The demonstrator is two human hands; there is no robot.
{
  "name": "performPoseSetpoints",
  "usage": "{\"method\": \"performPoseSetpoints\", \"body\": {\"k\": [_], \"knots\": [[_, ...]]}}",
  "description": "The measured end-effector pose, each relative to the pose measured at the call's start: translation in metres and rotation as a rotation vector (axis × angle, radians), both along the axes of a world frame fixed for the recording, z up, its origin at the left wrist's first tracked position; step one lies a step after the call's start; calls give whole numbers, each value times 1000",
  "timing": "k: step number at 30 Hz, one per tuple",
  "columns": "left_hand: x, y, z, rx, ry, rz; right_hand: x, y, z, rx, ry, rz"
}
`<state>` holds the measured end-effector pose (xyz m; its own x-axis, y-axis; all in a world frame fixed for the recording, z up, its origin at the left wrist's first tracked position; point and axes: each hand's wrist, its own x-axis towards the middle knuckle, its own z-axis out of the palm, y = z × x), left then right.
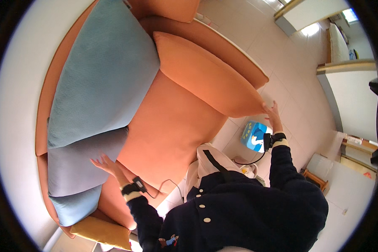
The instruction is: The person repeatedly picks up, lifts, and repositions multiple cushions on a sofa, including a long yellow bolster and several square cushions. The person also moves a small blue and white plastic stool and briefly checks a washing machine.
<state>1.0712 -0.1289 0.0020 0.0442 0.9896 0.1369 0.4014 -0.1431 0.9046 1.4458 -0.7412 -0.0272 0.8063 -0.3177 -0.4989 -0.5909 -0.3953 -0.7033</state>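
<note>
An orange cushion (204,74) leans along the armrest at the far right end of an orange sofa (173,126). At its near lower corner is my right hand (273,116), fingers spread; whether they touch the fabric is hard to tell. My left hand (105,165) hovers with fingers apart by a grey cushion (85,170), holding nothing. Against the backrest stands a large blue-grey cushion (104,72), overlapping the grey one. A smaller light-blue cushion (77,204) and a mustard-yellow cushion (102,231) sit at the sofa's near end.
Below my right hand, a blue box-like item (255,136) with a white bird picture stands on the tiled floor (289,94). A small bin (250,170) is beside my legs. Cables run from black wrist devices (267,141). A wooden stool (315,181) stands behind on the right.
</note>
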Motion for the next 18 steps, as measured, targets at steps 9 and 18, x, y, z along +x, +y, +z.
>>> {"method": "performPoseSetpoints", "body": {"k": [9,18], "knots": [[-78,-76,-54,-226,-129,0,74,32,-46,-308,40,576],[-65,-75,-40,-224,-47,-179,-33,-46,-30,485,-5,-123]]}}
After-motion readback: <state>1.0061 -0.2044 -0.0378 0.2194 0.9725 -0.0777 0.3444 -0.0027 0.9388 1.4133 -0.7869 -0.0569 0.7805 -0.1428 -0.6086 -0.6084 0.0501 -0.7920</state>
